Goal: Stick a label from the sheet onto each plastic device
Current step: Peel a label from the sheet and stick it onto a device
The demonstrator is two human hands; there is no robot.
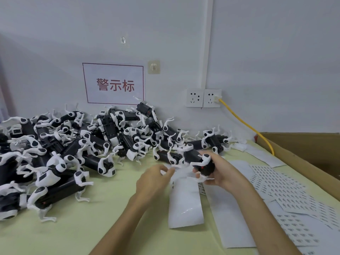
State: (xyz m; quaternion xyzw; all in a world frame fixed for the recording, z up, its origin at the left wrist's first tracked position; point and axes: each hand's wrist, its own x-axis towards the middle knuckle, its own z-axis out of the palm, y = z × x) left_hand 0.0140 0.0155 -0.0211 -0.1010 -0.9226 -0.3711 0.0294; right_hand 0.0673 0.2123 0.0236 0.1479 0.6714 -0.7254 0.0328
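Hands work close together over the pale green table point(88, 223). The right hand point(219, 171) grasps one plastic device point(197, 160), fingers wrapped under and round its black body and lifting it clear of the table. The left hand point(153, 179) sits just beside it, on the side away from the right forearm, with thumb and forefinger drawn together at the tips, pointing toward the device. That spot is blurred, and I cannot tell whether a label is pinched there.

The held device is a short black cylinder with white leg-like arms curling off it, white joint caps with dark centres, and a small red spot on the end nearest the wrist.

Directly below both hands lies a glossy white sheet point(184, 201), mostly bare, with a few small dark labels along its edge next to the left hand. Beyond the right forearm, more label sheets point(287, 194) lie spread and overlapping, covered in rows of small dark prints.

On the far side of the left hand is a big pile of devices point(73, 142), all black and white, heaped against the wall. Past the right hand stands a cardboard box point(305, 151), with a yellow cable point(246, 124) running from it up to the wall sockets point(203, 98).
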